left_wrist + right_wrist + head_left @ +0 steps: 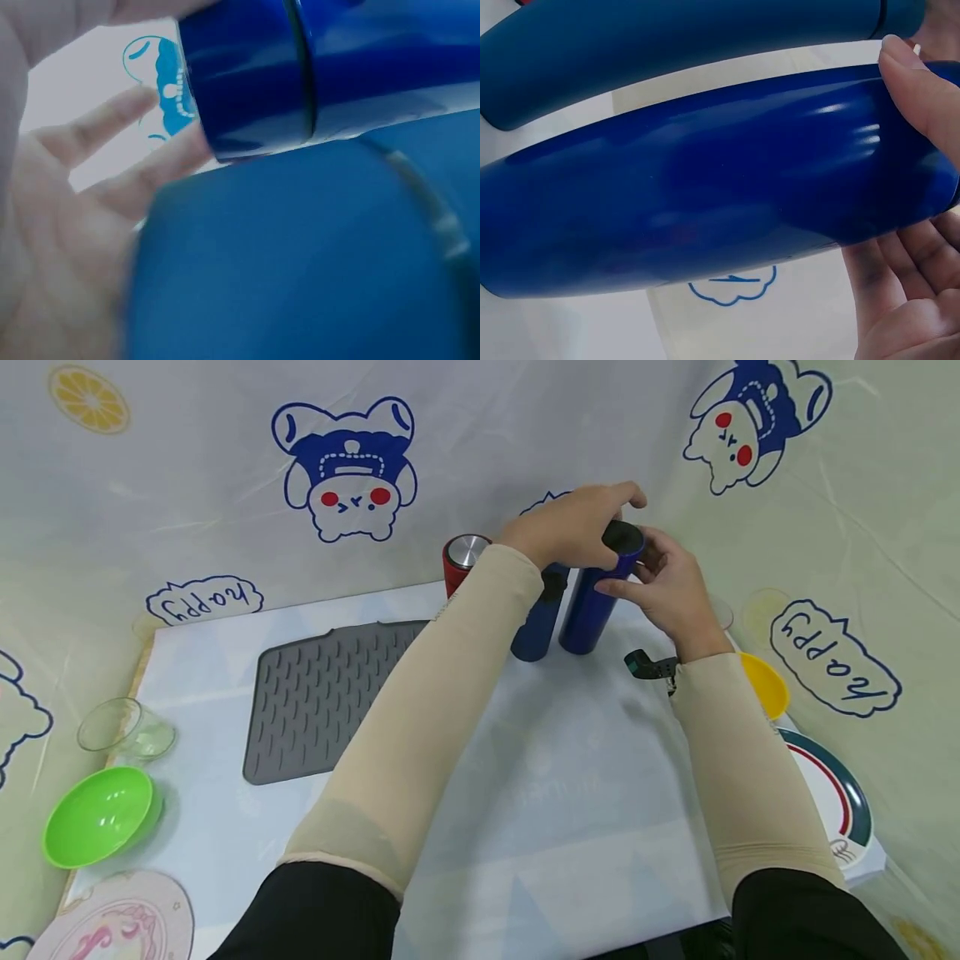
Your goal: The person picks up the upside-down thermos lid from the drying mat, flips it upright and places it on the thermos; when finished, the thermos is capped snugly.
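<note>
A shiny blue thermos bottle [588,610] stands slightly tilted at the back of the table. My right hand [675,589] holds its upper body, with the thumb [919,97] on the near side and the fingers behind. Over its dark top, my left hand [573,527] reaches across with the fingers extended and spread; the thumb is by the cap [244,82]. A darker, matte blue bottle [536,622] stands close on the left, partly hidden by the left hand and forearm. Further left is a red bottle [454,572] with a steel lid, partly covered by the left sleeve.
A grey ridged mat [315,710] lies left of centre. Along the left edge are a clear glass [142,731], a green bowl [105,818] and a pink-patterned plate [127,918]. On the right, an orange-yellow bowl [765,685] and a green-rimmed plate [855,802] sit beside the right forearm.
</note>
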A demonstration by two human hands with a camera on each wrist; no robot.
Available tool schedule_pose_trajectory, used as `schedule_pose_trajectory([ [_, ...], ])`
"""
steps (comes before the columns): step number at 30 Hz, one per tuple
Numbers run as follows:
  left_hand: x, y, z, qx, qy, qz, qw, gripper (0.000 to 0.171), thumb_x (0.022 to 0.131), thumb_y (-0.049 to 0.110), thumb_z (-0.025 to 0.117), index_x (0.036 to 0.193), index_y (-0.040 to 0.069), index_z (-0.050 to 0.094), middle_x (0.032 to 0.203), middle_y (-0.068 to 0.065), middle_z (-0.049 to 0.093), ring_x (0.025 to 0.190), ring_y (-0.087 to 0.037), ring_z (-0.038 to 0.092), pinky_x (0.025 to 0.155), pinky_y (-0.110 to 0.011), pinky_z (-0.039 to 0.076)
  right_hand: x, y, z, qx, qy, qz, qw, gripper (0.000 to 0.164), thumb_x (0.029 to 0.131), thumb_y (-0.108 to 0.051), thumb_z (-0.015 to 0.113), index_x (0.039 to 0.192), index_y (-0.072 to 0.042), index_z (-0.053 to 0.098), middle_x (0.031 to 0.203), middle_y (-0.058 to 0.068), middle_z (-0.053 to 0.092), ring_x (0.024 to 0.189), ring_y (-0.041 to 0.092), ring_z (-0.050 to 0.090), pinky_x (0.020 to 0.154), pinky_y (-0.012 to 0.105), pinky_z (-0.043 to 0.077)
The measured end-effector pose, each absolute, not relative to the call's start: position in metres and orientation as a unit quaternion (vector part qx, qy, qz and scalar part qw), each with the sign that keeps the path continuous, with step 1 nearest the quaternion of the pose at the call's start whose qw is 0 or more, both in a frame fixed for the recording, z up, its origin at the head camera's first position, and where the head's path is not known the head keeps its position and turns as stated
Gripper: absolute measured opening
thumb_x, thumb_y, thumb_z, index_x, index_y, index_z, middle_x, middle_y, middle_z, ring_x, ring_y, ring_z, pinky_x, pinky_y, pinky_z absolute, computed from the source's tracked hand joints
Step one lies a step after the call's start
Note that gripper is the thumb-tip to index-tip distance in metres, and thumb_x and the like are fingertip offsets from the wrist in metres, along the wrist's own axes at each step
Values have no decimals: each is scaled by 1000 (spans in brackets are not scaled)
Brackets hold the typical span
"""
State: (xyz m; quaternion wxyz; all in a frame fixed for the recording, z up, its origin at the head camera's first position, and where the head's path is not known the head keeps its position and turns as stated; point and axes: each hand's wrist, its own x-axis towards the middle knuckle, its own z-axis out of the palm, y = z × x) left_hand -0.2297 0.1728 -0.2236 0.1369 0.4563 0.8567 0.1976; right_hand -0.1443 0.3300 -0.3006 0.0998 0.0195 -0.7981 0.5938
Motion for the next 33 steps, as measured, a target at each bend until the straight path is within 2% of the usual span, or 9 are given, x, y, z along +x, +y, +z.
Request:
schedule_pose_trajectory([
  [5, -227, 171, -225, 433, 869, 205, 122, 80, 76, 51, 72, 141, 18, 36, 137, 2, 44, 118, -10, 43, 94, -20, 38, -144, 329, -302, 15, -804, 586, 98, 72, 70, -14, 83, 133, -18, 50, 130, 3, 52, 115, 20, 50, 95, 23, 40],
  [14, -229, 165, -219, 478, 839, 194, 172, 53, 88, 28, 66, 127, 18, 32, 125, -1, 50, 107, -12, 49, 89, -23, 41, -147, 328, -302, 14, -804, 587, 88, 72, 73, -14, 81, 137, -19, 46, 135, 2, 48, 122, 18, 45, 96, 23, 38],
  [16, -229, 164, -218, 474, 840, 195, 179, 56, 88, 28, 66, 129, 19, 29, 125, -1, 49, 106, -12, 49, 89, -22, 40, -148, 328, -302, 14, -807, 584, 88, 72, 73, -15, 81, 136, -19, 47, 135, 2, 49, 122, 18, 45, 96, 23, 38],
  [18, -228, 164, -217, 459, 849, 193, 176, 68, 86, 37, 67, 136, 20, 25, 130, -1, 46, 108, -11, 48, 90, -22, 39, -149, 328, -302, 7, -815, 573, 87, 72, 72, -18, 81, 136, -21, 47, 133, 1, 50, 120, 18, 47, 97, 25, 39],
  [20, -226, 167, -217, 444, 866, 176, 152, 78, 82, 48, 67, 140, 19, 24, 132, -2, 45, 109, -11, 48, 89, -22, 40, -149, 328, -302, 3, -823, 560, 90, 72, 72, -21, 82, 135, -22, 48, 131, 0, 52, 117, 18, 49, 99, 29, 38],
  [23, -223, 173, -219, 432, 882, 151, 109, 85, 76, 60, 65, 140, 15, 32, 131, -3, 46, 108, -11, 46, 88, -21, 41, -150, 331, -307, -2, -828, 552, 93, 72, 71, -23, 82, 135, -23, 48, 129, 0, 53, 114, 19, 50, 99, 32, 39],
  [26, -222, 176, -220, 436, 884, 140, 91, 74, 80, 53, 66, 136, 15, 38, 127, -1, 48, 108, -11, 46, 88, -20, 41, -151, 333, -311, 9, -818, 567, 99, 72, 71, -19, 83, 134, -20, 48, 130, 2, 52, 115, 19, 50, 98, 25, 38],
  [29, -221, 176, -218, 445, 876, 148, 114, 68, 84, 41, 68, 139, 18, 35, 131, 1, 48, 112, -9, 46, 91, -20, 39, -153, 333, -312, 18, -809, 578, 101, 73, 71, -16, 82, 135, -18, 48, 131, 3, 51, 117, 19, 49, 96, 22, 38],
  [33, -217, 180, -213, 446, 872, 145, 140, 68, 86, 35, 67, 142, 21, 30, 135, 3, 46, 115, -8, 46, 95, -21, 37, -152, 336, -311, 18, -811, 576, 102, 73, 72, -16, 82, 136, -19, 47, 133, 2, 50, 118, 19, 49, 97, 25, 39],
])
